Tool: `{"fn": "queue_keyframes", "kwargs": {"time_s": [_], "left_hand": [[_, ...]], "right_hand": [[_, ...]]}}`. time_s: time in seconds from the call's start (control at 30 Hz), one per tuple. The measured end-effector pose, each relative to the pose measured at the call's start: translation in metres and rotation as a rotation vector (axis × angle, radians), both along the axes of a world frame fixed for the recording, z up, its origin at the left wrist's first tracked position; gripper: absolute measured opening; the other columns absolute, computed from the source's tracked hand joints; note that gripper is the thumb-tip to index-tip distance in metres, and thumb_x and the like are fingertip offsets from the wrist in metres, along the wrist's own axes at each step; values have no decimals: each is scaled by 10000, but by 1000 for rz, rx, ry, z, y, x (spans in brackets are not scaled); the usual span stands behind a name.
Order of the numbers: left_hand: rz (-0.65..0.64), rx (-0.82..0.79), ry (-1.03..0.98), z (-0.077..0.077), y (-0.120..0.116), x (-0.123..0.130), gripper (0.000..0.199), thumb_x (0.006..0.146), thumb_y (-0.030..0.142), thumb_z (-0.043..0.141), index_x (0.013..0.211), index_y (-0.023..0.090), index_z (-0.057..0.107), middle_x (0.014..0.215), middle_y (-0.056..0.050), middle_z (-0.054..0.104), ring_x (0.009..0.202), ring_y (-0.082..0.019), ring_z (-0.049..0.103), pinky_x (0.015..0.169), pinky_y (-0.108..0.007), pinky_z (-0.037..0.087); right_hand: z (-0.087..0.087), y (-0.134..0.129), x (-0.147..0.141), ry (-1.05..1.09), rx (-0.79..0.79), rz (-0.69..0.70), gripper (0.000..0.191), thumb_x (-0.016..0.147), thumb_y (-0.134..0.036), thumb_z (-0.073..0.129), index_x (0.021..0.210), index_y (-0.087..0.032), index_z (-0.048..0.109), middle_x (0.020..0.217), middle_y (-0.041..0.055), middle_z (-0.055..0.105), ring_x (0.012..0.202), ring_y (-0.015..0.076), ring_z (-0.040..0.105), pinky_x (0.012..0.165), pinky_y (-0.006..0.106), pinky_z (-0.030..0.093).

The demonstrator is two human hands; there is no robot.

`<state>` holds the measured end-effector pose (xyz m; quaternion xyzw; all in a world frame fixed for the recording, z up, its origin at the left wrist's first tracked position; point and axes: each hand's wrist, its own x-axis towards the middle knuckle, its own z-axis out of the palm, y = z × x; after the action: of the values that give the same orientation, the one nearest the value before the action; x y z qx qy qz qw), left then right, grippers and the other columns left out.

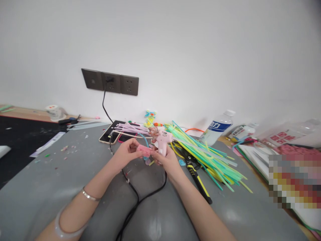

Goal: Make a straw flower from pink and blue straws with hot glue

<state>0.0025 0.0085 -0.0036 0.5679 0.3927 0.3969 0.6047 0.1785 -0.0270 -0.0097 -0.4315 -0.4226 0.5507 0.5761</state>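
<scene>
My right hand (164, 159) is wrapped round the handle of a pale pink hot glue gun (163, 140), whose nozzle end points left and looks smeared with brown residue. In my left hand (126, 154) a small pink piece (144, 150), fuzzy like pipe cleaner, is pinched between thumb and fingers. The piece sits just below the nozzle, close to the right fingertips; whether those touch it I cannot tell. A black cord (150, 194) runs from the gun down over the grey table mat (100, 187).
Green and yellow pipe cleaners (210, 157) lie right of my hands, beside black-and-yellow pliers (200, 184). Lilac stems (130, 128) rest over phones (110, 132). A bottle (218, 125) stands near the wall. Further right are a notebook (258, 160) and packages. A socket panel (110, 82) holds a plug.
</scene>
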Motion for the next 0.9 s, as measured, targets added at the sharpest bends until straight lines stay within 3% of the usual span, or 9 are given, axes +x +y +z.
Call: {"fn": "queue_keyframes", "kwargs": {"time_s": [0.3, 0.5, 0.6, 0.73, 0.8, 0.9], "left_hand": [[12, 0, -15, -1, 1, 0, 375, 638, 377, 830, 773, 176, 543, 768, 8, 659, 705, -143, 620, 648, -266, 511], [85, -62, -133, -2, 3, -5, 433, 719, 481, 766, 1001, 176, 644, 925, -50, 707, 839, -182, 664, 731, -299, 543], [152, 10, -68, -3, 7, -8, 504, 729, 516, 735, 1090, 176, 645, 950, -65, 704, 841, -196, 672, 735, -307, 542], [207, 151, 84, -4, 11, -11, 649, 691, 461, 766, 1233, 192, 532, 939, -50, 700, 727, -177, 667, 662, -292, 529], [198, 176, 117, -4, 12, -12, 621, 670, 431, 784, 1173, 195, 505, 901, -38, 710, 680, -167, 652, 635, -287, 517], [147, 223, 185, -4, 12, -13, 394, 708, 414, 755, 927, 201, 506, 764, -4, 700, 593, -137, 596, 597, -267, 477]], "right_hand": [[-1, 1, 2, 6, -3, 8, 435, 649, -303, 802, 1003, -166, 591, 650, -55, 577, 422, 52, 385, 400, 195, 280], [2, 1, 4, 72, 5, -78, 474, 643, -299, 813, 1035, -171, 578, 700, -43, 588, 441, 52, 393, 415, 201, 278], [5, 0, 5, 99, 19, -118, 446, 665, -313, 804, 1021, -177, 572, 671, -51, 565, 444, 55, 364, 432, 215, 286], [7, 0, 5, 109, 26, -133, 436, 683, -306, 792, 1032, -177, 564, 657, -57, 551, 444, 55, 345, 443, 222, 281], [8, 0, 5, 105, 29, -128, 444, 680, -293, 792, 1043, -179, 563, 677, -54, 559, 441, 52, 347, 440, 221, 276], [7, 1, 5, 110, 29, -118, 457, 668, -293, 796, 1043, -184, 560, 679, -57, 555, 435, 50, 349, 433, 219, 266]]}}
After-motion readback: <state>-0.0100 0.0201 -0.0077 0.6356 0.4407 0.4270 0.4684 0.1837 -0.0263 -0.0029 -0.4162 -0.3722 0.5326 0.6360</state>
